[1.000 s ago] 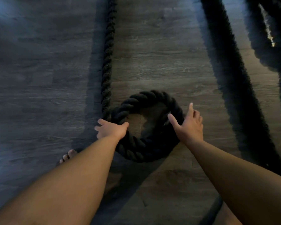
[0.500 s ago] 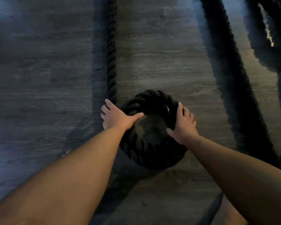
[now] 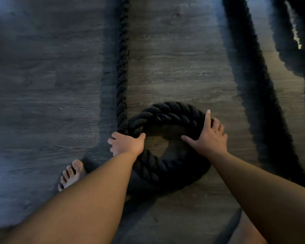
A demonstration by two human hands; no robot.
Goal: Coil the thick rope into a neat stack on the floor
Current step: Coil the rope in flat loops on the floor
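Observation:
A thick black twisted rope lies on the dark wood floor. Its near part forms a round coil (image 3: 165, 166) in the middle of the view, with bare floor showing through the centre hole. From the coil's left side a straight run of rope (image 3: 122, 67) leads away to the top edge. My left hand (image 3: 127, 144) grips the rope where that run meets the coil, fingers curled round it. My right hand (image 3: 208, 136) rests on the coil's right side, thumb inside the ring and fingers spread over the outer edge.
Another length of the same rope (image 3: 253, 85) runs diagonally down the right side, and more loops (image 3: 298, 50) hang or lie at the top right. My bare left foot (image 3: 71, 175) stands just left of the coil. Open floor (image 3: 42, 85) stretches to the left.
My left hand went from lying flat on the coil's left side to gripping the rope there. The right hand slid outward on the right side. The view shifted, showing my foot.

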